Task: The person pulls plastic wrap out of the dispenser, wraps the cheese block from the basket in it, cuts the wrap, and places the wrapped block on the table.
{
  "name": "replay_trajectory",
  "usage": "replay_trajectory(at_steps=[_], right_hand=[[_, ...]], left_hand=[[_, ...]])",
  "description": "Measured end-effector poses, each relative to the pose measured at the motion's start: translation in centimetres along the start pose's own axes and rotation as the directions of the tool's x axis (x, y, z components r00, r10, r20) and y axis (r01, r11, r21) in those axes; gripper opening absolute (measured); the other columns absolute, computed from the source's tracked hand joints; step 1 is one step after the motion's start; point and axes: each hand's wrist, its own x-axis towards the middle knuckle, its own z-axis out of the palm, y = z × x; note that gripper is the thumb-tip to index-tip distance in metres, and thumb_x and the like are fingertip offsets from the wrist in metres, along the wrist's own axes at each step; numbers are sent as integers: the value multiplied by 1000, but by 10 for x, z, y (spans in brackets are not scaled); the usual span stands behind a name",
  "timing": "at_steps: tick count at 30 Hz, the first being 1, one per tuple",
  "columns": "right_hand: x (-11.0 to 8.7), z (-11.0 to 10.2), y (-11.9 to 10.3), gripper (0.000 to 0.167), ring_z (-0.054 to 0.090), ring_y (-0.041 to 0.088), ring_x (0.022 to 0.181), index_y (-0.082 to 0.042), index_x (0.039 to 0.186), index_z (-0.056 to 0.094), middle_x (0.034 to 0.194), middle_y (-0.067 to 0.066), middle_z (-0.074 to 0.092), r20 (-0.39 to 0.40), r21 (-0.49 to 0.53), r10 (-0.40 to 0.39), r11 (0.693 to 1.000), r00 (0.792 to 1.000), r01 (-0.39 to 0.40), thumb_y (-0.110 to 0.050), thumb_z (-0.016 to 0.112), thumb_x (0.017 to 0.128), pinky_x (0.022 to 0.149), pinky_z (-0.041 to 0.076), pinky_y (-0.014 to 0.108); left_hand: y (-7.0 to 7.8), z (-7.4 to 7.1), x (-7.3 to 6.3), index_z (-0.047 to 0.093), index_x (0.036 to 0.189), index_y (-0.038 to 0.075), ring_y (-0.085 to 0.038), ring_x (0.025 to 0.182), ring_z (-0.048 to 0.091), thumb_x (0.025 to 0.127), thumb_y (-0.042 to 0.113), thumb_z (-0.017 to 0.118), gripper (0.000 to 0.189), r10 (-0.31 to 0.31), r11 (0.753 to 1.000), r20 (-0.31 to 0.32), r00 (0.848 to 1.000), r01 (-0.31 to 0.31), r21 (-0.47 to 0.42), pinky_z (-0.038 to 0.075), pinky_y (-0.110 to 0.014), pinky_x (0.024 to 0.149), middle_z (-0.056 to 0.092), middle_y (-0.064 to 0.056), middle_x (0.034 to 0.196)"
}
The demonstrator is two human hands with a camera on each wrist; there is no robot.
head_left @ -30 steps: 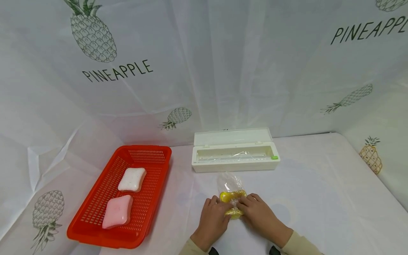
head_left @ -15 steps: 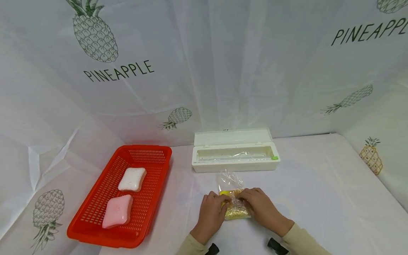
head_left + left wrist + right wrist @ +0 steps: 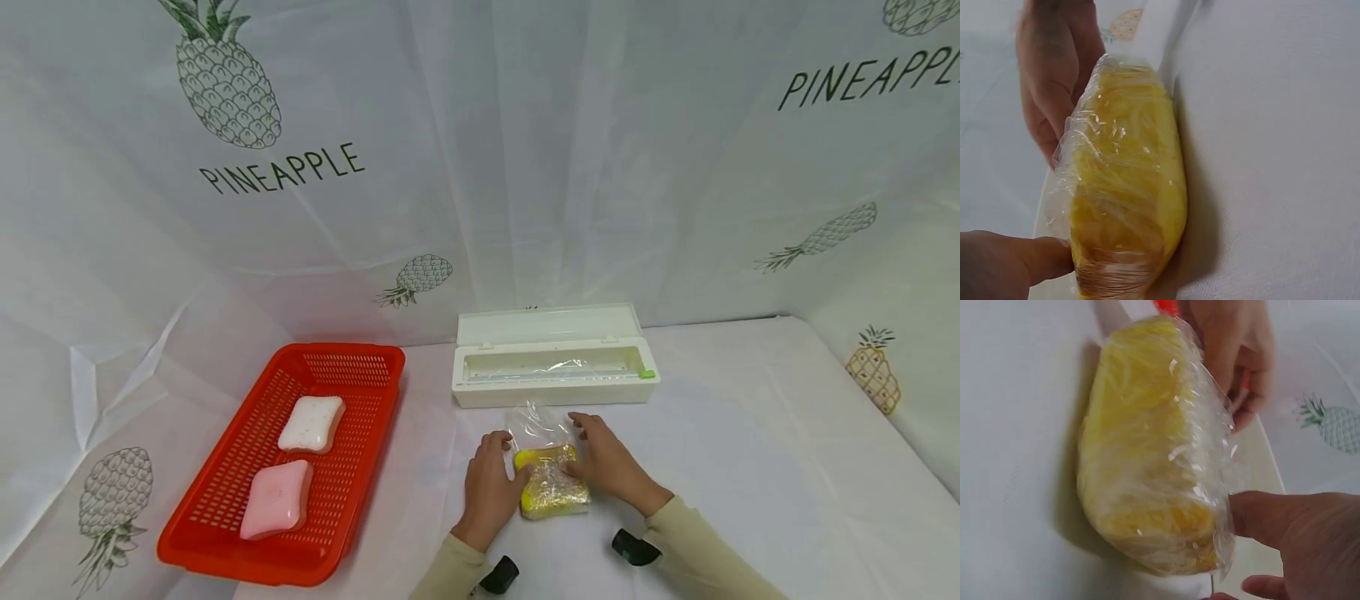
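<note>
A yellow bar of soap (image 3: 553, 493) lies on the white table in wrinkled cling film. A loose flap of the cling film (image 3: 537, 423) spreads beyond its far edge. On the left, my left hand (image 3: 487, 487) has its thumb against the soap's side, with its fingers reaching toward the flap. My right hand (image 3: 611, 462) spreads its fingers by the flap's right side while its thumb touches the top of the wrapped soap. Both wrist views show the film stretched tight over the soap (image 3: 1125, 169) and bunched along one long edge.
Behind the soap stands a white cling film dispenser (image 3: 555, 393) with its lid up and a green slider (image 3: 647, 374). A red basket (image 3: 360, 508) on the left holds a white soap (image 3: 311, 422) and a pink soap (image 3: 276, 498). A pineapple-print sheet (image 3: 540, 167) hangs behind.
Both hands have moved from folding over the soap's middle to its sides, fingers now unfolded toward the far flap. More of the wrapped soap shows. Basket and dispenser stay put.
</note>
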Motion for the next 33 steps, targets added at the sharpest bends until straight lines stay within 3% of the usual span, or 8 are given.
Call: replay_trajectory(at_steps=[3, 8, 13, 20, 26, 33], right_hand=[[1, -2, 1, 80, 61, 44, 121, 15, 146, 45, 133, 26, 59, 49, 53, 34, 998, 998, -37, -2, 89, 81, 100, 53, 58], [2, -2, 3, 76, 63, 39, 114, 16, 142, 49, 127, 24, 62, 65, 95, 12, 995, 998, -18, -1, 89, 80, 97, 53, 55], [5, 0, 5, 72, 62, 31, 108, 17, 140, 52, 119, 17, 65, 97, 125, 17, 992, 995, -29, 0, 88, 80, 96, 53, 51], [8, -1, 8, 67, 60, 24, 102, 18, 134, 56, 109, 11, 66, 113, 140, -24, 990, 993, 8, -1, 90, 79, 93, 52, 46], [9, -2, 10, 63, 54, 19, 94, 13, 131, 60, 102, 6, 63, 91, 133, -74, 989, 993, 62, -2, 90, 78, 85, 49, 35], [6, -1, 12, 43, 59, 21, 98, 2, 115, 66, 104, 4, 66, 64, 116, -100, 989, 993, 92, -2, 89, 79, 88, 53, 37]], left_hand=[[-2, -1, 1, 59, 132, -1, -26, 92, 62, 86, 16, 87, 56, -55, 998, 43, 998, 55, -12, 47, -39, 77, 66, -9, 109], [-6, -2, 3, 58, 139, -6, -19, 88, 58, 88, 22, 86, 64, -120, 991, 117, 986, 127, -52, 46, -36, 75, 67, -6, 107], [-9, -3, 6, 55, 143, -8, -18, 88, 58, 87, 20, 87, 70, -148, 978, 169, 974, 169, -119, 48, -34, 73, 68, -7, 112], [-9, -5, 12, 46, 148, -10, -22, 94, 56, 89, 12, 84, 73, -166, 938, 260, 951, 234, -255, 47, -36, 76, 67, -10, 116], [-9, -3, 17, 44, 150, -12, -19, 93, 51, 86, 7, 85, 78, -168, 920, 261, 951, 246, -305, 42, -32, 76, 65, -7, 111], [-10, -1, 18, 46, 149, -12, -18, 91, 47, 84, 3, 85, 78, -161, 899, 254, 954, 248, -360, 39, -28, 74, 62, -5, 105]])
